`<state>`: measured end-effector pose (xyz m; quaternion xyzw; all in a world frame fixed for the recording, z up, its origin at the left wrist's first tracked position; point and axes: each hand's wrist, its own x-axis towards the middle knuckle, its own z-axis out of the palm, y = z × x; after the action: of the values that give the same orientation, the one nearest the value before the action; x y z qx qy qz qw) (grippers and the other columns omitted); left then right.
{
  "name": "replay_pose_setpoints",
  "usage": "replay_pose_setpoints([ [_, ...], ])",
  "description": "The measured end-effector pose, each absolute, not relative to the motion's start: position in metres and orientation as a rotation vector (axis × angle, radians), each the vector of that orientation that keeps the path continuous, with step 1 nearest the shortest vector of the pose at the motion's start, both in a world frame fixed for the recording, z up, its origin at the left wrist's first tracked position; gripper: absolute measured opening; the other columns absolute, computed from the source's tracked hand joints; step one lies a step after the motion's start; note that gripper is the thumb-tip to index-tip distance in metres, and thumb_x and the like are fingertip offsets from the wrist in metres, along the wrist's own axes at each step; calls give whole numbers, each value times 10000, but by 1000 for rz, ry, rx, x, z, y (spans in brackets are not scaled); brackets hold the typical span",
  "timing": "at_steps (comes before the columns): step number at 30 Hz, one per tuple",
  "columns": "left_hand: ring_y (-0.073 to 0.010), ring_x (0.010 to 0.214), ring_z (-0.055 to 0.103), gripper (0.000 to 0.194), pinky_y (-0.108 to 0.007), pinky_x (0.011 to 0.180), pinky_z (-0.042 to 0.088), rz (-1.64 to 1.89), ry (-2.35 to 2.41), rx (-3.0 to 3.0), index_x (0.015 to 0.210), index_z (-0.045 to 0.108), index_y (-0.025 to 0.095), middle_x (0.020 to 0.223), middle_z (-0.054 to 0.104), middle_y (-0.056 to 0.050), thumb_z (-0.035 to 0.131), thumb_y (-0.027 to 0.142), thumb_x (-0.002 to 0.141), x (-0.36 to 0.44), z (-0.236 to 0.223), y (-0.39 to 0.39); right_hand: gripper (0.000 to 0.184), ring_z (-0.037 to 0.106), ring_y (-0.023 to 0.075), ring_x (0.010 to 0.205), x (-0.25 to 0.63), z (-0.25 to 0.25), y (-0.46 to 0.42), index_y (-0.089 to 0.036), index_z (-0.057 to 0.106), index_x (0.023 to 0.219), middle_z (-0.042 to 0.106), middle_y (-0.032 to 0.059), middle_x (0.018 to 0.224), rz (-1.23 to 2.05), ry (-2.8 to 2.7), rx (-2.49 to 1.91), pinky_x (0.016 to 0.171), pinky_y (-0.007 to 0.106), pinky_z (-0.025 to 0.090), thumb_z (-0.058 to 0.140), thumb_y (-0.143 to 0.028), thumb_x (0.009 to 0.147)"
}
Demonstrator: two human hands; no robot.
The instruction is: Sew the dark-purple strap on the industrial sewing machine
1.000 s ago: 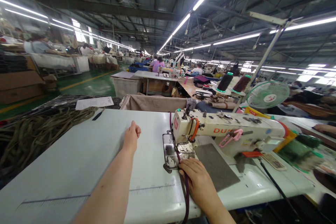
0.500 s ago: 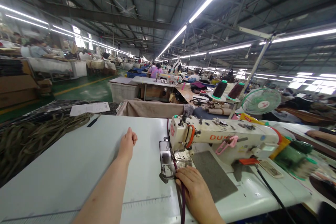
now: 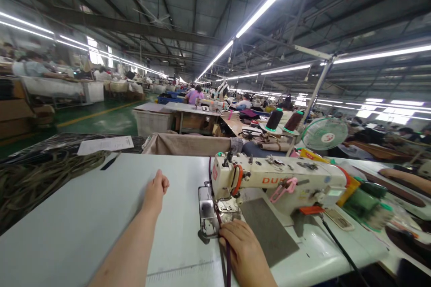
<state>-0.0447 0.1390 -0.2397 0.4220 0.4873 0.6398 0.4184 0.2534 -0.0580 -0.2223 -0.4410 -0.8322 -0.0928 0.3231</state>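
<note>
The right hand (image 3: 244, 251) lies flat, palm down, on the desk (image 3: 84, 215) near its near edge, directly in front of the sewing machine (image 3: 269, 179). Its fingers (image 3: 227, 232) are extended and press on a narrow dark strap (image 3: 227, 264); nothing is gripped. The strap runs from the near edge of the desk, passes under the fingers, and continues to the metal plate (image 3: 207, 215) below the machine head. Whether it reaches the needle cannot be told.

The left hand (image 3: 155, 192) rests on the bare desk surface, well apart from the machine, toward the middle of the desk. Its fingers are curled into a loose fist and it holds nothing.

A grey pad (image 3: 269, 228) lies on the machine bed, just beside the right hand. A heap of olive straps (image 3: 37, 179) lies at the left edge of the desk. A green fan (image 3: 323, 133) and two thread cones (image 3: 284, 121) stand beyond the far edge.
</note>
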Motion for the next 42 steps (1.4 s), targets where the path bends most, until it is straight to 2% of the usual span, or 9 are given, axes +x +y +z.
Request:
replay_pose_setpoints([
  [11,-199,589,372,577,-379,608,254,1592,1214,1037,631,438,263,592,486,3,465,706,999,-45,-242,141,279,778,258,1102,253,-224,-58,-286,734,1349,810,56,1202,-209,-2167,-1161,1108,478,599,619,-180,1119],
  [18,-202,586,386,577,-380,611,268,1588,1242,1060,632,436,263,584,487,1,457,707,998,-46,-240,139,263,775,269,1107,254,-224,-56,-277,728,1341,804,73,1224,-209,-2183,-1152,1082,509,599,526,-263,1173],
  [31,-186,560,382,578,-352,575,264,1592,1262,1081,617,450,254,558,470,8,438,688,999,-45,-239,140,257,770,255,1122,254,-223,-57,-267,726,1346,801,61,1243,-201,-2206,-1167,1108,485,570,603,-188,1134],
  [42,-184,576,372,569,-362,595,266,1584,1230,1060,640,448,250,575,471,14,442,666,1028,-45,-242,141,269,769,262,1133,255,-226,-57,-274,716,1363,799,58,1258,-186,-2208,-1166,1109,516,573,564,-204,1153],
])
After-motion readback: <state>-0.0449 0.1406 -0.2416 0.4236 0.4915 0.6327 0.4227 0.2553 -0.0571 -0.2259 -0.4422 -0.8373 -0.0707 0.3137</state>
